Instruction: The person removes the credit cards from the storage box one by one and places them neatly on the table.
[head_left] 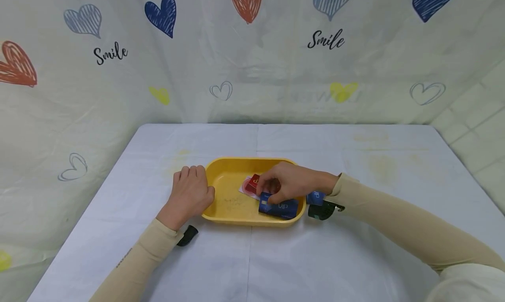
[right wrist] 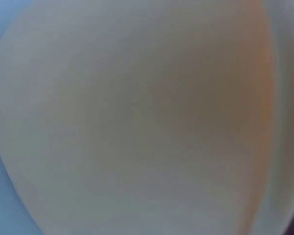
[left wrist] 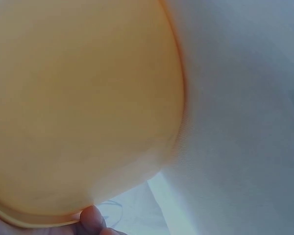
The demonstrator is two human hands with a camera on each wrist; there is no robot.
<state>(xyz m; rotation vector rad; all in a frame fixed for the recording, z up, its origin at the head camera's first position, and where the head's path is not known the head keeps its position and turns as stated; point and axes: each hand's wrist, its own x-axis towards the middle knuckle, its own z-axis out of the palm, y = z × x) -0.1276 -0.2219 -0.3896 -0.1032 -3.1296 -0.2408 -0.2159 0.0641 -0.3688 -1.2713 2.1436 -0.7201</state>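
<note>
My left hand (head_left: 192, 194) grips the left end of a yellow plastic tray (head_left: 226, 223), fingers over its rim; in the left wrist view fingertips (left wrist: 91, 219) show at the rim. My right hand (head_left: 292, 181) reaches over the tray's right end, thumb and fingers pinching a dark blue VIP card (head_left: 282, 210) at its upper left edge. Behind that card lie a red card (head_left: 252, 183) and a pinkish-white card (head_left: 243, 189), partly covered by the right fingers. The right wrist view shows the tray's outer wall (right wrist: 137, 122), blurred.
Another blue card (head_left: 315, 198) lies just right of the tray, partly hidden under the right wrist. Dark wrist cameras (head_left: 321, 211) hang below both wrists. A white cloth (head_left: 221, 267) covers the table, and a curtain printed with hearts (head_left: 256, 65) stands behind it.
</note>
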